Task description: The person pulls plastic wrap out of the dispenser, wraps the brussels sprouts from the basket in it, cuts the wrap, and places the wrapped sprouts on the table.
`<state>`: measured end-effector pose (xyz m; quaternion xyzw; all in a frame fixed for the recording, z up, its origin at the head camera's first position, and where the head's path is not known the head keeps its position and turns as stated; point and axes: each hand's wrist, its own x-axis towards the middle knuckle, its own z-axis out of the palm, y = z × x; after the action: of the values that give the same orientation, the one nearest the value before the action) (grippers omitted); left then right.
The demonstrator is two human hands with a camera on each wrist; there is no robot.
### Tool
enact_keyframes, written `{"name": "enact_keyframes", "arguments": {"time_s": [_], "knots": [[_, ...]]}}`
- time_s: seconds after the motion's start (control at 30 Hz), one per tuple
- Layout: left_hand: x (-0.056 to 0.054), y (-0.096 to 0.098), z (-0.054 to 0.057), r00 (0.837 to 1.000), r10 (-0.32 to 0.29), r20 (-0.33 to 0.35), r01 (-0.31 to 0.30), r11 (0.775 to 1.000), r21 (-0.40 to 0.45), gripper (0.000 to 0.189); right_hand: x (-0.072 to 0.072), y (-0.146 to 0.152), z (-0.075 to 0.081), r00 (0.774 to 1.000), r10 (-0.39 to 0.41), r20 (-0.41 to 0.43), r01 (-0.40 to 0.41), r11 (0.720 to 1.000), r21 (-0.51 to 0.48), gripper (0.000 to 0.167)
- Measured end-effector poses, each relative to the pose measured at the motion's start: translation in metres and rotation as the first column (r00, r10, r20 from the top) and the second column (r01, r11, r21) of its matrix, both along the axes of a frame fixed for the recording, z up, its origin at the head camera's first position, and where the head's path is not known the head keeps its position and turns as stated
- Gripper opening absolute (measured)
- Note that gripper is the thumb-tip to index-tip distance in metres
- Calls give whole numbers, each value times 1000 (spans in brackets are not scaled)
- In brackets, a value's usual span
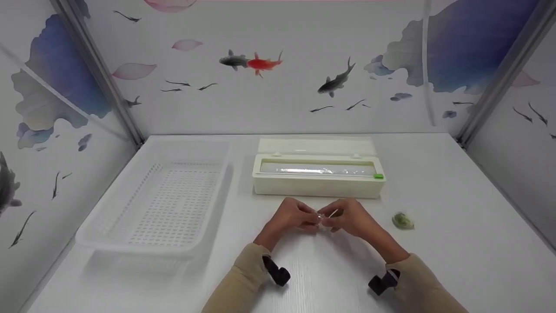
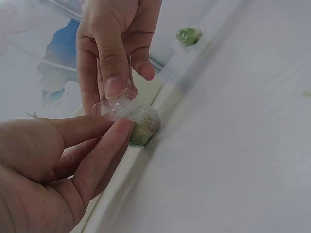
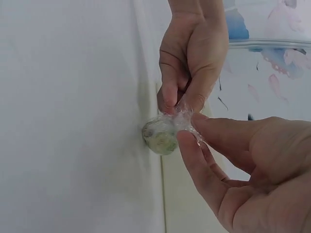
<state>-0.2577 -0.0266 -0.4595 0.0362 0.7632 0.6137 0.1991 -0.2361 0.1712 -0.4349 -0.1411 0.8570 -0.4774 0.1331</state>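
A small green Brussels sprout [image 2: 145, 131] with a pale base is wrapped in clear cling film [image 3: 182, 119], gathered into a bunch on one side. My left hand [image 1: 293, 216] pinches the film beside the sprout between thumb and fingers. Opposite it, my right hand [image 1: 351, 218] pinches the same bunch with thumb and forefinger, as the right wrist view shows. Both hands meet just in front of a cling film dispenser [image 1: 319, 188]. In the head view the fingers hide most of the sprout.
The dispenser's clear lid [image 1: 317, 145] stands raised, with a green slider [image 1: 378, 176] at its right end. Another film-wrapped sprout [image 1: 402, 221] lies on the white table right of my hands. A white perforated basket [image 1: 134, 248] stands at the left.
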Motion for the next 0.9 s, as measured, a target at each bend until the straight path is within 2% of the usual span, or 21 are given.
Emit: {"name": "enact_keyframes", "arguments": {"time_s": [0.2,0.3,0.43,0.57,0.67,0.9], "knots": [[-2,-6,0,995,-84,52,79,993,83,24,-2,0,-6,999,-31,13,32,999,-6,19],[-2,-5,-2,993,-94,68,86,990,115,26,-3,-1,-7,998,-54,19,54,999,4,15],[-1,-2,-5,994,-78,74,74,995,62,20,-2,-4,-6,991,-135,1,135,988,77,10],[-2,0,-6,996,-90,2,90,993,-82,18,1,-6,-5,977,-213,5,210,967,148,8],[-3,1,-6,993,-101,-60,89,982,-167,18,2,-6,-2,973,-227,52,216,963,162,6],[-2,2,-4,996,-57,-75,41,979,-198,14,1,0,4,959,-214,188,188,971,144,26]]}}
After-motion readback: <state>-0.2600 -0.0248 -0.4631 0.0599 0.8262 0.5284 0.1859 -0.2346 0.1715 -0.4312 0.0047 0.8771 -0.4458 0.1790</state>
